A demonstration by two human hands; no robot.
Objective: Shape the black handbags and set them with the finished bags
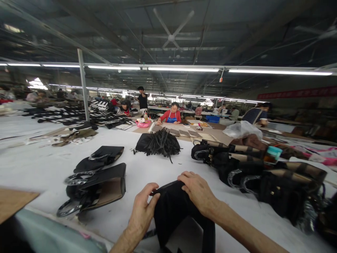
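Note:
A black handbag (168, 211) is right in front of me on the white table, its opening turned toward me. My left hand (143, 207) pinches its upper left edge between thumb and fingers. Over the upper right edge curl the fingers of my right hand (196, 191), gripping the material. Further left lie black handbags (110, 188) with plastic-wrapped handles, the nearer one showing a beige lining. Beyond my hands sits a pile of black strips (163, 142) on a dark bundle.
Several black bags (279, 186) with wrapped handles line the right side, near a jar with a teal lid (273, 151). Brown board (15, 202) lies at the left edge. Across the table a person in red (172, 114) sits by a pink basket (143, 123). Dark cut pieces (60, 114) cover the far left.

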